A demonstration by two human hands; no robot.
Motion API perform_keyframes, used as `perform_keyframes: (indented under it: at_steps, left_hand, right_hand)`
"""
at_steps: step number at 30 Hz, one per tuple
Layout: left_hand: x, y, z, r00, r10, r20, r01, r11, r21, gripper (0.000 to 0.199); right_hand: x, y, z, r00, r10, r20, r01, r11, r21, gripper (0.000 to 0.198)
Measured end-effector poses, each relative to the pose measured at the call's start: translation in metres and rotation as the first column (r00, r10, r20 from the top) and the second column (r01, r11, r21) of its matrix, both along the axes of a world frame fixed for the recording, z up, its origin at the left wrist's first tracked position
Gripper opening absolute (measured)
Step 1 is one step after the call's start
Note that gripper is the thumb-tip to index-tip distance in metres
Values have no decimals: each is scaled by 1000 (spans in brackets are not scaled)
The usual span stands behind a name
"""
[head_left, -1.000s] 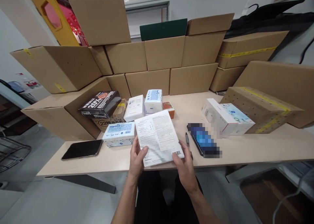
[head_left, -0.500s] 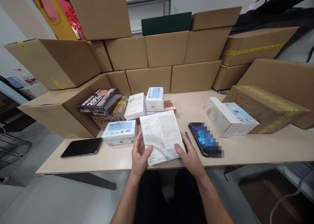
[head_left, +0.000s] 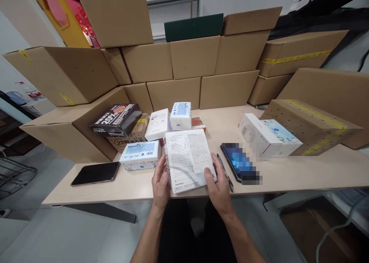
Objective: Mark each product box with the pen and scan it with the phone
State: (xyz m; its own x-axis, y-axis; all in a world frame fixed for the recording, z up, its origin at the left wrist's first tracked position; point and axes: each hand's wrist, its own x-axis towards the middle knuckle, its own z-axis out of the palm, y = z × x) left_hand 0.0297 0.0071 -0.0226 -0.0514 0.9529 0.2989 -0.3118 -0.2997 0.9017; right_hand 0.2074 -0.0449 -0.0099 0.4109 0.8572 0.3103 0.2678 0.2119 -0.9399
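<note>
White package (head_left: 188, 155) between the fingers (head_left: 208, 174)

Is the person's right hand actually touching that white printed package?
Touching. The head view shows the right hand gripping the white printed package, its thumb lying on the printed face near the right edge.

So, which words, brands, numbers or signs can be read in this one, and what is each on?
"Manhua": front tissue pack
"20%": top of the black box; its other characters are too small
"22": brown box under it
Too small or blurred to read: print on the held white pack, rear tissue pack, middle white box, right white box and yellow tape
Pixelated, unreadable: right phone
</note>
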Motion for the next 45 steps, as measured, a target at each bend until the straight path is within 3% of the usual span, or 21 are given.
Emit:
perform_keyframes:
  at_steps: [6,9,15,18,21,24,26,29,32,36,41,45]
  left_hand:
    - [-2,-14,13,994,85,-67,-78,992,97,69]
    - [1,-19,24,977,141,-158,-120,984,135,67]
    - [9,-20,38,908,242,-342,-172,960,222,60]
    - [15,-20,43,871,256,-420,-150,952,268,63]
    - [22,-24,40,855,252,-453,-111,943,315,65]
    - [26,-30,27,868,275,-413,-130,929,346,69]
    - [27,-33,16,893,302,-334,-191,926,327,68]
    - [27,-38,6,922,315,-223,-248,926,283,65]
    - [28,-43,6,938,282,-202,-214,929,303,70]
    - [30,-50,7,958,178,-224,-106,949,298,68]
    - [29,-49,1,949,105,-299,-8,951,310,59]
    - [21,-32,3,891,298,-343,-201,936,290,39]
  right_hand:
    - [-10,-2,-3,986,125,-113,-138,984,-114,54]
    - [-15,-2,-8,985,154,-76,-163,975,-147,53]
    - [-14,2,-9,985,132,111,-123,989,-86,41]
    - [-11,2,-4,984,166,68,-160,984,-74,37]
    - [-11,-5,1,989,128,-74,-131,991,-36,38]
    - [-14,-20,1,983,60,-174,-55,998,33,44]
    - [-19,-32,-1,986,65,-152,-51,994,95,49]
    - [-30,-47,-7,997,69,33,-74,982,175,60]
    - [-43,-50,-12,971,-44,236,-9,976,220,82]
    - [-50,-38,-14,938,-194,287,140,970,199,104]
    - [-31,-20,-10,959,-256,120,246,964,96,103]
    - [-8,-16,-3,966,-95,-242,115,991,71,97]
